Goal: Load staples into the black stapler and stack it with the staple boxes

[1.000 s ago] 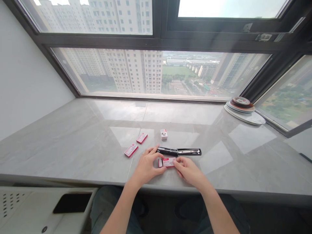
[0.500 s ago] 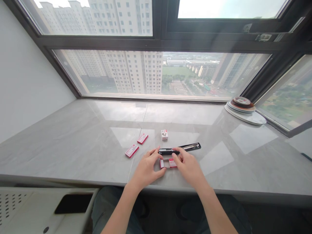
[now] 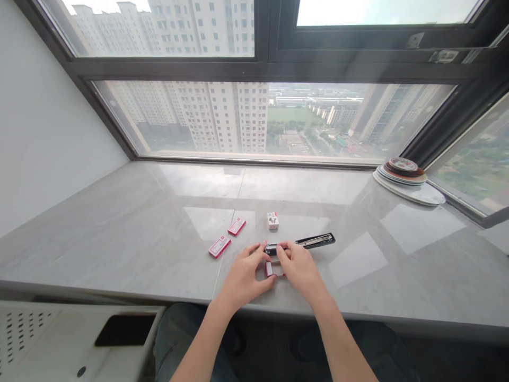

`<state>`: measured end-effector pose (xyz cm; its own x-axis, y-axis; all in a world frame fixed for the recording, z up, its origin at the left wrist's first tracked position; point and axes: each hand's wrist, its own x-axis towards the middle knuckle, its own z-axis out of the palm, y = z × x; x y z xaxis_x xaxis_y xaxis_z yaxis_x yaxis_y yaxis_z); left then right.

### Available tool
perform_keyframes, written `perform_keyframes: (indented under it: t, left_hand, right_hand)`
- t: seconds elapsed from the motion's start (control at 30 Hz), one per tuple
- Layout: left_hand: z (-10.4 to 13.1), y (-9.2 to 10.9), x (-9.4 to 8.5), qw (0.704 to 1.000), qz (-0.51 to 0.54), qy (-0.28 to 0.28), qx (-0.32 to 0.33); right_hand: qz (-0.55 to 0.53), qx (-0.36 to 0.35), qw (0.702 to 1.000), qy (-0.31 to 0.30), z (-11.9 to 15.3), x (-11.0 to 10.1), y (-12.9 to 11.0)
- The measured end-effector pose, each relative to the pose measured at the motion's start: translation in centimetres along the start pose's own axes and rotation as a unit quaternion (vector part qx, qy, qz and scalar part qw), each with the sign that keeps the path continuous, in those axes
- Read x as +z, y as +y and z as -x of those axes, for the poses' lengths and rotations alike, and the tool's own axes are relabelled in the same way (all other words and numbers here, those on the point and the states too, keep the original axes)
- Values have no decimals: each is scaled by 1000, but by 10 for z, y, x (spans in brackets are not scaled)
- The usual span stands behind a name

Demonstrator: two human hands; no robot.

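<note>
A black stapler [image 3: 318, 241] lies opened out on the grey counter, its metal inner parts showing. My left hand [image 3: 247, 270] rests at its left end, thumb and fingers apart around a small red and white box [image 3: 269, 269], partly drawn open. Over the middle of the stapler, my right hand [image 3: 296, 265] has thumb and forefinger pinched at its channel; anything between those fingertips is too small to make out. Its palm side hides the right part of the little box.
Two flat red and white boxes [image 3: 219, 246] [image 3: 237, 226] lie to the left. Behind the stapler stands a small white box [image 3: 272, 220]. Stacked plates [image 3: 409, 191] sit at the back right by the window. The counter's front edge [image 3: 278, 309] runs close below my hands.
My right thumb and forefinger have moved left along the stapler and come together, now covering the box's red right part. The whole view has shifted slightly.
</note>
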<state>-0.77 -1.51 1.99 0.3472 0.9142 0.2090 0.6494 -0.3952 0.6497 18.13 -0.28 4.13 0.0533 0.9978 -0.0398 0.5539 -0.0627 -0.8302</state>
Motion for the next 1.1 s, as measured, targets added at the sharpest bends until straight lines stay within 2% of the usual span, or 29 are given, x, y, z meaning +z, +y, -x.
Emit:
perform_keyframes:
  t: [0.17, 0.27, 0.4, 0.57, 0.63, 0.73, 0.83, 0.9, 1.0, 1.1]
  left_hand:
    - [0, 1, -1, 1000, -2, 2, -3]
    - [0, 3, -3, 1000, 3, 3, 0]
    - [0, 3, -3, 1000, 3, 7, 2]
    - [0, -2, 1, 1000, -4, 4, 4]
    - [0, -3, 1, 1000, -6, 1, 4]
    - [1, -1, -3, 1000, -4, -1, 12]
    - [5, 2, -7, 999, -11, 36, 9]
    - [7, 6, -6, 996, -34, 79, -27]
    - [9, 12, 3, 990, -80, 92, -65]
    - [7, 19, 15, 989, -103, 89, -58]
  right_hand:
    - [-90, 14, 996, -5, -6, 14, 0]
    - [-98, -19, 995, -7, -10, 17, -6]
    - [-45, -97, 994, -18, -5, 3, -19]
    - [84, -159, 977, -115, 13, -19, -19]
    - [118, -155, 972, -131, 19, -25, -12]
    - [111, -126, 978, -126, 25, -35, 3]
    - [96, -57, 992, -66, 31, -49, 24]
    - [108, -15, 993, -33, 33, -55, 37]
    - [111, -14, 993, -44, 34, -52, 48]
    - [79, -41, 995, -55, 31, -41, 49]
